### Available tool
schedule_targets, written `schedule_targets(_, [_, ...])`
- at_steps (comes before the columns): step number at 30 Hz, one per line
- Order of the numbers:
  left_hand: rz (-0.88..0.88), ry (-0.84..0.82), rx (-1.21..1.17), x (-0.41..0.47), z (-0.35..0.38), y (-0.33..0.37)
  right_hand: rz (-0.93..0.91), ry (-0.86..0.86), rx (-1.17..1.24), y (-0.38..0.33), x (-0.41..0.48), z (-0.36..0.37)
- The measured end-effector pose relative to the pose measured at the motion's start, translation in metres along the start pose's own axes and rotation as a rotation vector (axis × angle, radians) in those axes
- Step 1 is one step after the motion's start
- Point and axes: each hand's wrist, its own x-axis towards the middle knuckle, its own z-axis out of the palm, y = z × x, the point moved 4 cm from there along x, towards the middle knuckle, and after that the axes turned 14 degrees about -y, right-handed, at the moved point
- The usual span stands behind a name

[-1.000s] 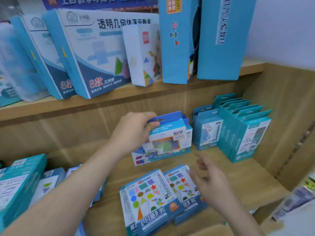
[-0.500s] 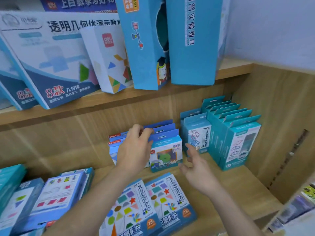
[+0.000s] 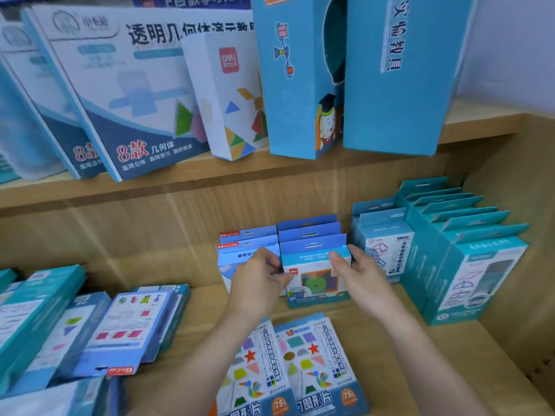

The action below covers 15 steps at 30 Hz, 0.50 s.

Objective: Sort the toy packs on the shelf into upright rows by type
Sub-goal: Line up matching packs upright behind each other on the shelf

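A blue window pack (image 3: 315,283) stands upright at the front of a short row of like packs at the back of the lower shelf. My left hand (image 3: 258,283) grips its left side and my right hand (image 3: 357,277) grips its right side and top corner. To its left, light blue packs with red tabs (image 3: 246,244) stand upright, partly hidden by my left hand. Two flat shape-picture packs (image 3: 300,364) lie side by side on the shelf board below my wrists.
Rows of upright teal packs (image 3: 459,259) fill the right of the lower shelf (image 3: 420,349) up to its wooden side wall. Flat piles of packs (image 3: 120,328) lie at the left. Large blue and white boxes (image 3: 300,73) stand on the upper shelf.
My right hand rose from above the flat packs and took hold of the window pack's right side. The pack now stands upright in its row, between both hands.
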Motion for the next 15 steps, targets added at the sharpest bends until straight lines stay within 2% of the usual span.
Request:
schedule_targets(5, [0.001,0.022,0.008,0.003,0.003,-0.004,-0.004,0.048,-0.130,0.001,0.007,0.001])
schedule_targets(12, [0.048,-0.010,0.214,0.006,-0.001,0.003,0.000,0.048,-0.214,0.001,0.010,-0.005])
schedule_targets(15, [0.083,-0.001,0.268,0.002,-0.008,0.007,0.034,0.058,-0.382,-0.009,0.004,-0.004])
